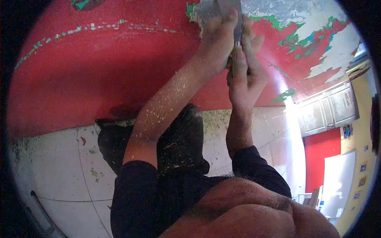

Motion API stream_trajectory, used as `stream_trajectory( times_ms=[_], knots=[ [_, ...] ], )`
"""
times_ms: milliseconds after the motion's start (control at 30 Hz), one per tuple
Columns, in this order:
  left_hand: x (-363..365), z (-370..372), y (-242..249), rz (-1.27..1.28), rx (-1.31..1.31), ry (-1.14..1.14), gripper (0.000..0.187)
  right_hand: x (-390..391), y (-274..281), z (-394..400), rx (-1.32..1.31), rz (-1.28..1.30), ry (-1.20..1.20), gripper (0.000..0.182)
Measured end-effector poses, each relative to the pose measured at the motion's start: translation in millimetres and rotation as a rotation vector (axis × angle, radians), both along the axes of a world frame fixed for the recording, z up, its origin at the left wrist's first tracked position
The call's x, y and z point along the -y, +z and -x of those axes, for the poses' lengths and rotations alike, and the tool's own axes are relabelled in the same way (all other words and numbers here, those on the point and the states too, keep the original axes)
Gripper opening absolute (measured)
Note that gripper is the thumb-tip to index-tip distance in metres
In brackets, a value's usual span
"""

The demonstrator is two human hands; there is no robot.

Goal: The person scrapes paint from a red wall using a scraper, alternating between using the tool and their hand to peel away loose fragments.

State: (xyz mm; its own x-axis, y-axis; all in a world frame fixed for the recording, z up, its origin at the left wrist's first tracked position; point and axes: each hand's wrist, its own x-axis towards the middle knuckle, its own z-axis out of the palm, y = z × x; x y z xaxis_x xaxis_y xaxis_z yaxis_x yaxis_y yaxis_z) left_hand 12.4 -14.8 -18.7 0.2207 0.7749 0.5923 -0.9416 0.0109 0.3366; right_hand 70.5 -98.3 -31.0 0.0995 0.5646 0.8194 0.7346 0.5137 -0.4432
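Observation:
At the top of the head view, my right hand (247,79) is closed around the handle of a paint scraper (230,5). Its wide metal blade points up, against the wall. My left hand (219,45) grips the tool higher up, with fingers on the blade; some fingers are blurred. The red painted wall (99,71) has a bare grey-white patch (274,8) beside the blade, edged with torn green and red paint. Pale flakes dot my left forearm.
Paint bits and dust lie on the tiled floor (59,166) along the wall's foot. Dark trousers (180,142) show between my arms. To the right are a pale cabinet door (329,107), a white board (339,182) and small pictures on a yellow wall.

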Motion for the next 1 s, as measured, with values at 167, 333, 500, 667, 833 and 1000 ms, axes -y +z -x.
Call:
stream_trajectory(
  times_ms=[167,333,500,667,833,1000],
  knots=[
    [-12.0,26.9,34.8,-0.102,-0.226,0.098,0.045,-21.6,10.0,11.7,0.106,-0.189,-0.023,0.039],
    [-16.1,16.8,26.6,-0.055,-0.229,-0.024,0.035,-10.9,24.5,13.0,-0.220,0.051,0.148,0.040],
    [-9.7,-0.6,35.1,0.020,-0.242,0.027,0.033,13.3,40.1,17.3,-0.612,0.233,0.327,0.036],
    [-13.6,-6.2,45.8,0.042,-0.174,0.121,0.035,1.9,41.6,9.9,-0.651,0.256,0.382,0.026],
    [5.8,-6.8,35.4,0.179,-0.260,0.074,0.032,27.5,48.4,-0.7,-0.729,0.450,0.416,0.022],
    [19.6,21.6,78.7,0.203,-0.660,0.319,0.041,19.4,61.4,3.8,-0.661,0.357,0.395,0.024]
  ],
)
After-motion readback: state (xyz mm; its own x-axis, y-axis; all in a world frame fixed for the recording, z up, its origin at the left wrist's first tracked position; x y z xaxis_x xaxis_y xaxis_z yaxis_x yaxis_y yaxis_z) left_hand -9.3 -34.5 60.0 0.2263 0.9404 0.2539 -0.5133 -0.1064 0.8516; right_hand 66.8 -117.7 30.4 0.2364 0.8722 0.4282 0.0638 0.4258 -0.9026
